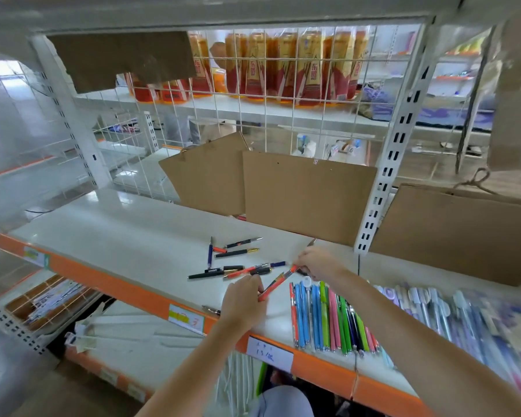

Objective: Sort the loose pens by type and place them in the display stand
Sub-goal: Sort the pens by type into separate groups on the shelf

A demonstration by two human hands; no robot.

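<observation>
Presently both hands share one red patterned pen point(275, 283) above the white shelf point(127, 236): left hand point(244, 305) pinches its lower end, right hand point(319, 263) grips its upper end; loose pens point(238, 264) scattered behind, sorted coloured pens point(328, 317) lined up right

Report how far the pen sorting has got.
Done: a row of coloured pens lies lined up at the shelf front. In hand: the left hand and right hand hold one red pen between them. Left: about ten loose pens scattered behind.
</observation>
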